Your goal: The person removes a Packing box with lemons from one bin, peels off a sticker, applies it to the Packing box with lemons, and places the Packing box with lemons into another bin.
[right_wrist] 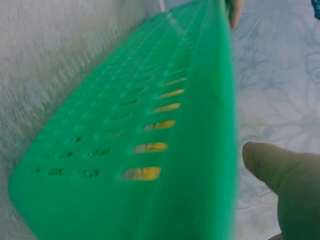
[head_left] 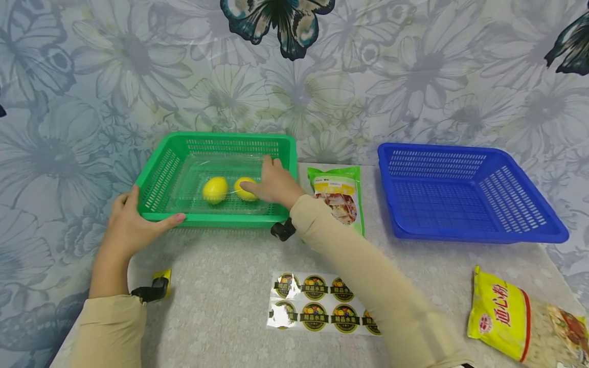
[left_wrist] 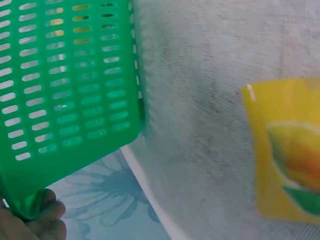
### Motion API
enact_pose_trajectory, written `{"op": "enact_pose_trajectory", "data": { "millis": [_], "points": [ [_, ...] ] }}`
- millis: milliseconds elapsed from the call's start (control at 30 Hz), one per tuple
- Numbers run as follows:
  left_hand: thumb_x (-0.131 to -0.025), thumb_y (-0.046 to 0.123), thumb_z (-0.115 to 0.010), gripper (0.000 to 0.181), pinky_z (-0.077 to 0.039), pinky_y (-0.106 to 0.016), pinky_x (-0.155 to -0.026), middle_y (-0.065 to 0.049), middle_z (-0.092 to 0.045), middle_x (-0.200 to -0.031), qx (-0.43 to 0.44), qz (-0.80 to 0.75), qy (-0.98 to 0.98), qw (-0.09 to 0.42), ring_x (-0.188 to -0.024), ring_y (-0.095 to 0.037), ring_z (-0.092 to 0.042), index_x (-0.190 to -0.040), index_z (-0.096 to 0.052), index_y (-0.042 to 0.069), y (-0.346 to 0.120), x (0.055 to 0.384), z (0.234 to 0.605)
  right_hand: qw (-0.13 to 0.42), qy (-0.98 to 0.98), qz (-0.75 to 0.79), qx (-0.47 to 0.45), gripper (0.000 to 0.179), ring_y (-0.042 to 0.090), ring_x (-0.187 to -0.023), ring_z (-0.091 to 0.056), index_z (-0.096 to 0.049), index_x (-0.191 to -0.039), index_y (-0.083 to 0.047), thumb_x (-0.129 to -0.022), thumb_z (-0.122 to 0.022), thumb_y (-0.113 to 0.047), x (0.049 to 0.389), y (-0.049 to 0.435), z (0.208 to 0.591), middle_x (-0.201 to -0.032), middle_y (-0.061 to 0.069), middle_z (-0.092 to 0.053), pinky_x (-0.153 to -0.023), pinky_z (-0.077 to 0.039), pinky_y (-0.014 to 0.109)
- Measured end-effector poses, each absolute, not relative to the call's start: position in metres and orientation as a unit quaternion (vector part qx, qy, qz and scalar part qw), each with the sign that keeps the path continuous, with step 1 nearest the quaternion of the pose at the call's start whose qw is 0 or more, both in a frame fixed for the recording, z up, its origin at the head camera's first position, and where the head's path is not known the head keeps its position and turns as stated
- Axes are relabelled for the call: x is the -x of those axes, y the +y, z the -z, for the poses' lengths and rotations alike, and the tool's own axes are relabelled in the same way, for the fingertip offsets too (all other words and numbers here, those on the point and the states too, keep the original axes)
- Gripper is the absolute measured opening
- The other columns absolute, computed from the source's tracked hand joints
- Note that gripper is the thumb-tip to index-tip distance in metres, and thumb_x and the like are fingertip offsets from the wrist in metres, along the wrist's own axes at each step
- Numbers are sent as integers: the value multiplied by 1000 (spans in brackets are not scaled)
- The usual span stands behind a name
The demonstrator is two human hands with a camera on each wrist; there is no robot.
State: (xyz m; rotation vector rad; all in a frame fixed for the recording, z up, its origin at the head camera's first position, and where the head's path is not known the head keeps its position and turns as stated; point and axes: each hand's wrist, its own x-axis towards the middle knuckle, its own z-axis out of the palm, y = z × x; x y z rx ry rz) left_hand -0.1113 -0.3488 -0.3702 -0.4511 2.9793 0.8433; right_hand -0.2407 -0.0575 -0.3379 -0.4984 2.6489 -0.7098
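My left hand (head_left: pixel 126 225) grips the left front corner of a green plastic basket (head_left: pixel 216 221). In the left wrist view, its fingers (left_wrist: pixel 52 215) curl round the basket's rim. Inside the basket lies a clear plastic tray (head_left: pixel 188 202) holding two yellow lemons, a left lemon (head_left: pixel 215 190) and a right lemon (head_left: pixel 244 194). Over the basket's right end reaches my right hand (head_left: pixel 278 184), fingers spread, its thumb in front of the right lemon. In the right wrist view, the straight thumb (right_wrist: pixel 285 170) shows above the rim; the other fingers are mostly hidden.
A sheet of round stickers (head_left: pixel 314 301) lies in front, partly under the right arm. Right of the green basket lies a green food bag (head_left: pixel 342 191), then a blue basket (head_left: pixel 465 237). A yellow pasta bag (head_left: pixel 506 317) is at front right; a yellow packet (left_wrist: pixel 290 150) lies beside the left wrist.
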Motion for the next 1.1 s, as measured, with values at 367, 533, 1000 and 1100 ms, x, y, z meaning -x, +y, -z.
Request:
{"op": "enact_pose_trajectory", "data": {
  "millis": [367,533,1000,1100],
  "points": [
    [-82,61,-71,122,-28,-79,-95,-32,6,-159,160,-321,933,-43,-138,-63,-16,-159,14,19,-349,111,389,181,954,194,137,106,33,-130,-54,-4,-158,4,-93,-47,-69,241,-80,350,-151,24,-43,-102,-50,41],
    [-82,55,-74,121,-28,-78,-98,-31,6,-159,161,-347,922,-63,-139,-60,-16,-159,11,21,-348,111,394,210,938,249,117,109,33,-110,-65,6,-159,-4,-91,-49,-71,243,-80,357,-137,24,-57,-88,-54,42],
    [-82,55,-74,121,-29,-77,-98,-30,7,-159,164,-351,920,-61,-139,-61,-16,-159,14,24,-351,111,398,302,861,399,93,112,39,-132,-51,27,-154,-15,-92,-51,-67,252,-79,372,-156,26,-34,-104,-47,50],
    [-82,55,-74,121,-28,-77,-98,-30,7,-159,164,-352,920,-60,-139,-61,-16,-158,14,24,-351,111,397,300,859,405,88,113,39,-141,-40,26,-155,-14,-92,-51,-67,252,-80,372,-161,25,-24,-109,-43,51]
  ]
}}
